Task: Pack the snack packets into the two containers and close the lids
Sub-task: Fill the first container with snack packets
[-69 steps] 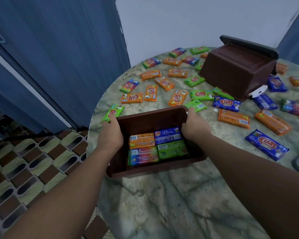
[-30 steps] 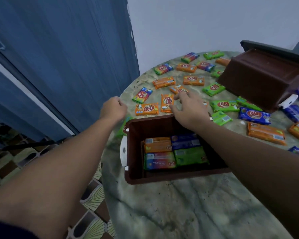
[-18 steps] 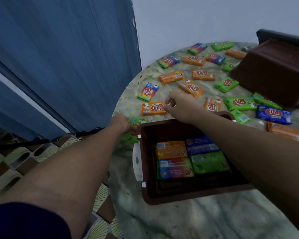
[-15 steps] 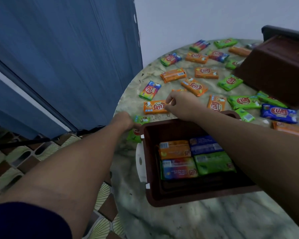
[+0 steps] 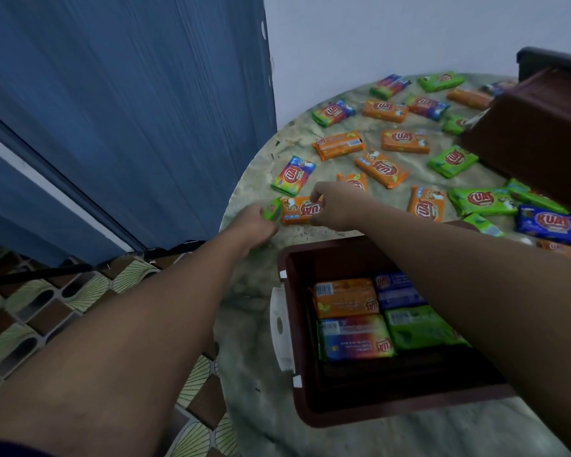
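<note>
Head view: hands at work over a marbled round table (image 5: 393,437), one camera looking down both forearms.
Left hand: the left hand (image 5: 254,224) sits at the table's left edge, fingers curled round a small green packet (image 5: 272,209) that shows just past its knuckles.
Right hand: the right hand (image 5: 335,206) reaches across beside it, thumb and fingertips pinching the right end of an orange packet (image 5: 299,211) lying flat on the table; the two packets sit side by side between the hands.
Open container: a brown container (image 5: 297,384) stands just below the hands and under the right forearm, lid off, with a white latch (image 5: 281,328) on its left wall.
Inside it: four packets lie flat in two rows, an orange one (image 5: 345,296) and a blue one (image 5: 394,290) in the row nearer the hands, a multicoloured one (image 5: 355,338) and a green one (image 5: 419,326) behind them.
Second container: another brown container (image 5: 534,133) sits well to the right of the hands, far across the table, partly cut by the frame edge.
Loose packets: just beyond the right hand lie a multicoloured packet (image 5: 293,175) and several orange ones; green packets and a blue packet (image 5: 552,224) are spread further right, with more along the far rim.
Surroundings: a blue curtain (image 5: 129,110) hangs to the left of the left hand, above a patterned tiled floor (image 5: 47,301).
</note>
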The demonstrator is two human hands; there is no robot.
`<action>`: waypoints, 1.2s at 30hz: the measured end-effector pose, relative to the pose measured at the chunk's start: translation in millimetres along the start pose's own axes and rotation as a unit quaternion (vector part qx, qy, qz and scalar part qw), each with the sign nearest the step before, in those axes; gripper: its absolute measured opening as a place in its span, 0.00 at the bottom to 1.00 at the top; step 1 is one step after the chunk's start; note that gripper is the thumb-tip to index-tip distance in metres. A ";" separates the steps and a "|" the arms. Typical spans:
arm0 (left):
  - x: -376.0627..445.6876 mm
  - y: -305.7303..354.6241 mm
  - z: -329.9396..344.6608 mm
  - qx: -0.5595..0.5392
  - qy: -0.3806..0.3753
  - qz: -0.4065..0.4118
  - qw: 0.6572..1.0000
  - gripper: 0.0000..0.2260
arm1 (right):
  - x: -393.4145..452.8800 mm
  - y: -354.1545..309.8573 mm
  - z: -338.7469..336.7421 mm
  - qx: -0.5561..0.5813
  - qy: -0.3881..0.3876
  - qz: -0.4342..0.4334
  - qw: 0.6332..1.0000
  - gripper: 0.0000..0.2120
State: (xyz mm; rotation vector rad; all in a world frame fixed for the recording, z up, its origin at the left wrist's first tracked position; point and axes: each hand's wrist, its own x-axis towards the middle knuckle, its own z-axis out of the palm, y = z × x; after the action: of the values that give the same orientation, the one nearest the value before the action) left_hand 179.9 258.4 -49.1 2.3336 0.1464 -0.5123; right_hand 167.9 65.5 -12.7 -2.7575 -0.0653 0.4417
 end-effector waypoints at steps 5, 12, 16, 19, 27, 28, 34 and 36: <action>1.7 1.8 -8.9 -0.008 0.000 -0.012 1.000 0.16 | 17.4 -10.0 10.6 -0.047 -0.033 -0.019 0.998 0.36; -1.7 -6.7 -13.0 -0.022 -0.009 -0.014 1.000 0.18 | 34.0 -10.7 33.8 -0.117 -0.088 -0.029 0.989 0.47; -1.9 -6.7 -11.4 -0.008 0.000 -0.011 1.000 0.14 | 35.7 -10.9 35.4 -0.149 -0.058 0.006 0.987 0.45; -2.5 -3.3 -9.1 0.012 0.006 0.005 1.000 0.13 | 34.9 -12.4 38.4 -0.146 -0.088 0.048 0.984 0.41; -15.1 16.1 -5.6 0.076 0.008 0.065 0.995 0.17 | 17.3 -9.1 17.8 0.011 -0.023 0.113 0.993 0.48; -17.3 19.8 -5.3 0.075 0.009 0.069 0.995 0.19 | 12.8 -8.3 11.8 0.044 -0.002 0.115 0.992 0.46; -35.2 49.7 -4.6 0.083 0.046 0.110 0.989 0.17 | -21.8 4.1 -16.8 0.112 0.106 0.109 0.982 0.42; -47.6 62.8 -2.4 0.085 0.051 0.128 0.987 0.18 | -36.8 10.9 -22.9 0.135 0.130 0.108 0.976 0.41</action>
State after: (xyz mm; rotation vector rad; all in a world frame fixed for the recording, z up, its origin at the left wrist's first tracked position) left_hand 152.8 216.4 11.9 2.4979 -0.1534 -0.2860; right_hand 139.9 44.2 14.7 -2.5354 0.3378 0.1257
